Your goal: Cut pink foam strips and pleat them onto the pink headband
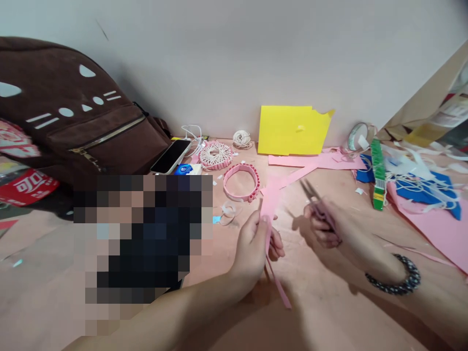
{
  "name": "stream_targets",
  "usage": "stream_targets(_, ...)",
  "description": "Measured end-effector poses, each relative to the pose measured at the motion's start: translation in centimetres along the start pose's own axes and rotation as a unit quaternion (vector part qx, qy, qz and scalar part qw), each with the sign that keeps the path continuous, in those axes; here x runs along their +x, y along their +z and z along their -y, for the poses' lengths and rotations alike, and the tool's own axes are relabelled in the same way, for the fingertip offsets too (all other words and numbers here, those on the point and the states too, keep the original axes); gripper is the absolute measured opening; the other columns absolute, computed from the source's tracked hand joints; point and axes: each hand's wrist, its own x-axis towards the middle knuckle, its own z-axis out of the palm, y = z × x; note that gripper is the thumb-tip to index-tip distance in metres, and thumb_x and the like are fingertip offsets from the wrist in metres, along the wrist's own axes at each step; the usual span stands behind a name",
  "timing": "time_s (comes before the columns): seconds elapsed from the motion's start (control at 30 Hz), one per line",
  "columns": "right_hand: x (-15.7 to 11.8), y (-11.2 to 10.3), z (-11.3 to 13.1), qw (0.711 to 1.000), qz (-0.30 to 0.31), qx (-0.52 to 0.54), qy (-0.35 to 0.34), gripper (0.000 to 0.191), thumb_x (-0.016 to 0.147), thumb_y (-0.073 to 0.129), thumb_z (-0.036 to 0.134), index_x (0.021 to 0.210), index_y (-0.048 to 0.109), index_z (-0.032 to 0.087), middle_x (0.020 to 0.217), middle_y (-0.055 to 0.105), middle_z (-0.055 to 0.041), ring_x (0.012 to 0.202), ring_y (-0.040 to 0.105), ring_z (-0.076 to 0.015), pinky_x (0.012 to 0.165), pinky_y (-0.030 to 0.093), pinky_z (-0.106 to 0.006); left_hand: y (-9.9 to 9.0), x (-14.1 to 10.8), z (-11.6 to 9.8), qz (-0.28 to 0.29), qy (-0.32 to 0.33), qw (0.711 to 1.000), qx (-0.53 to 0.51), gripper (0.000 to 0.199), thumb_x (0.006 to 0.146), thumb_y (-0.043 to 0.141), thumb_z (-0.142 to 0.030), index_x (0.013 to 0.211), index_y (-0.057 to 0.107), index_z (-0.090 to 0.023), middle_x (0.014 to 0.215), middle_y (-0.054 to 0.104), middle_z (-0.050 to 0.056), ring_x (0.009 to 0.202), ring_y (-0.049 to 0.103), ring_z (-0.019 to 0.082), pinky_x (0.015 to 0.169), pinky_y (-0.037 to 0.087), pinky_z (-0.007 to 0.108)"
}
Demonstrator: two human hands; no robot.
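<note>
Pinched in my left hand (254, 243) is a pink paper strip (271, 197), its wide part rising above the fingers and a thin tail hanging below them. To the right, my right hand (323, 224) is wrapped round the handles of a pair of scissors (312, 192), whose blades point up and to the left, apart from the strip. Beyond my left hand lies a pink ring (241, 183) edged with small red pieces. Behind it is a pink ring wound with white cord (215, 155).
A yellow card (294, 130) leans against the wall, with pink paper pieces (336, 160) before it. On the left stand a brown backpack (73, 112), a phone (171, 157) and a red-labelled bottle (29, 187). Blue scraps (420, 187), a green box (378, 175) and a tape roll (357, 136) lie right.
</note>
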Motion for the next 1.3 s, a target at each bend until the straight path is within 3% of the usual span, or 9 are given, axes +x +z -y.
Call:
stream_targets(0.17, -1.2, 1.2, -0.5, 0.999, 0.024, 0.019, 0.034, 0.043, 0.086, 0.046, 0.061, 0.071, 0.047, 0.021, 0.052, 0.025, 0.0094, 0.043, 0.016, -0.0064, 0.038, 0.013, -0.019, 0.1, 0.1, 0.1, -0.013, 0.018, 0.999, 0.028, 0.032, 0.092, 0.043, -0.048, 0.077, 0.044, -0.019, 0.050, 0.049, -0.007, 0.040, 0.044, 0.008, 0.040, 0.035, 0.018)
stream_targets(0.47, -1.5, 1.0, 0.3, 0.994, 0.080, -0.047, 0.063, 0.047, 0.089, 0.042, 0.062, 0.071, 0.049, 0.019, 0.050, 0.027, 0.0094, 0.042, 0.017, -0.0060, 0.039, 0.012, -0.020, 0.1, 0.1, -0.4, -0.010, 0.013, 0.999, 0.043, 0.029, 0.093, 0.043, -0.045, 0.083, 0.049, -0.018, 0.045, 0.041, -0.009, 0.037, 0.036, 0.007, 0.040, 0.030, 0.018)
stream_targets(0.7, -1.8, 1.3, 0.3, 0.994, 0.063, -0.083, 0.039, 0.049, 0.088, 0.041, 0.064, 0.070, 0.049, 0.019, 0.051, 0.030, 0.0083, 0.043, 0.021, -0.0063, 0.040, 0.014, -0.020, 0.2, 0.2, -0.8, -0.048, 0.024, 0.996, 0.066, 0.031, 0.093, 0.041, -0.043, 0.073, 0.044, -0.020, 0.046, 0.046, -0.008, 0.038, 0.041, 0.008, 0.040, 0.032, 0.018)
stream_targets(0.93, -1.7, 1.6, 0.7, 0.994, 0.047, -0.091, 0.039, 0.050, 0.086, 0.044, 0.064, 0.067, 0.046, 0.018, 0.052, 0.030, 0.0085, 0.044, 0.020, -0.0056, 0.041, 0.011, -0.021, 0.1, 0.0, -0.2, 0.014, 0.022, 0.994, 0.106, 0.033, 0.094, 0.041, -0.043, 0.071, 0.043, -0.020, 0.045, 0.043, -0.008, 0.038, 0.039, 0.007, 0.041, 0.031, 0.018)
stream_targets(1.13, -1.7, 1.9, 0.6, 0.996, 0.059, -0.046, 0.052, 0.047, 0.088, 0.045, 0.060, 0.066, 0.043, 0.019, 0.050, 0.026, 0.0098, 0.043, 0.018, -0.0050, 0.041, 0.010, -0.021, 0.0, -0.1, -0.1, 0.027, 0.017, 0.993, 0.118, 0.031, 0.094, 0.040, -0.042, 0.074, 0.045, -0.019, 0.047, 0.044, -0.007, 0.041, 0.040, 0.008, 0.042, 0.032, 0.018)
stream_targets(1.3, -1.5, 1.7, 0.7, 0.994, 0.053, -0.068, 0.068, 0.049, 0.087, 0.043, 0.062, 0.065, 0.042, 0.019, 0.047, 0.021, 0.0110, 0.042, 0.014, -0.0051, 0.039, 0.007, -0.021, 0.0, 0.0, -0.1, 0.032, 0.016, 0.993, 0.113, 0.028, 0.093, 0.041, -0.040, 0.075, 0.045, -0.019, 0.047, 0.045, -0.007, 0.040, 0.041, 0.008, 0.042, 0.032, 0.018)
